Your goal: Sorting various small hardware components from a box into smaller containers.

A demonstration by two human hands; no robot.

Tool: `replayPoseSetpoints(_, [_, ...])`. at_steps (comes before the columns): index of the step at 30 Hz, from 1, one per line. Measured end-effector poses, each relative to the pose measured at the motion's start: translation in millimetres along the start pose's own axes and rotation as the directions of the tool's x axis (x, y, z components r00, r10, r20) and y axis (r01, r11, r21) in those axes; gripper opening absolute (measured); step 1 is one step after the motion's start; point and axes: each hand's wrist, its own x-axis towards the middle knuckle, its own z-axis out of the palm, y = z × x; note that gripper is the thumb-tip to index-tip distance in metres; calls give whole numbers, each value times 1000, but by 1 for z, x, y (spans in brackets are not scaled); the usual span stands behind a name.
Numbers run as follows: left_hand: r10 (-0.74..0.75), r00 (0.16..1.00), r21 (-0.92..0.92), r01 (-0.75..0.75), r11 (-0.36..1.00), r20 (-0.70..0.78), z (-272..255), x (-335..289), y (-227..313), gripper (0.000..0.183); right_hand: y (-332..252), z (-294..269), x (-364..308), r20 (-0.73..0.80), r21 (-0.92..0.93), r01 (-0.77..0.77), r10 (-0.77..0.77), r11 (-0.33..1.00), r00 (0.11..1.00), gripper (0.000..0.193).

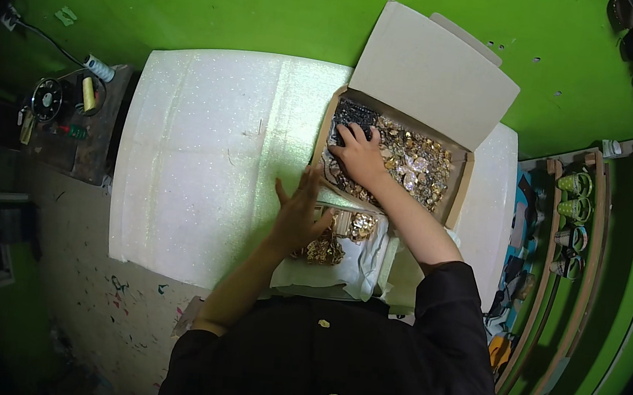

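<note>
Dim room, light source out of frame. Brightest area: white, glitter-flecked counter, green-tinted glare band down its middle. Glossy gold-coloured pieces in the brown cardboard box throw small highlights. Left hand reads darker than right hand. Black short-sleeved shirt loses most detail. Shadows on bright green wall, right side. Fisheye bends the long wooden rack; corners vignette to black, lower left murky.
</note>
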Motion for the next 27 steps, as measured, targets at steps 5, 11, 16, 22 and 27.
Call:
replayPoseSetpoints(5, [-14,994,15,16,1000,-107,-21,2,-14,94,-3,-6,2,38,40,69,-70,997,997,19])
replayPoseSetpoints(11, [-153,975,-34,149,988,-159,-30,-1,-11,85,1,1,5,21,21,65,-65,998,998,15])
replayPoseSetpoints(16, [-217,959,-94,202,975,-184,-29,-6,-7,78,2,-10,1,11,331,-185,193,925,981,13])
replayPoseSetpoints(22, [-213,966,28,220,975,-149,-34,39,10,41,38,-22,-15,305,949,-316,241,6,921,14])
replayPoseSetpoints(27, [-126,980,-96,112,989,-154,3,99,-1,30,48,-29,-25,423,841,-326,150,-431,894,23])
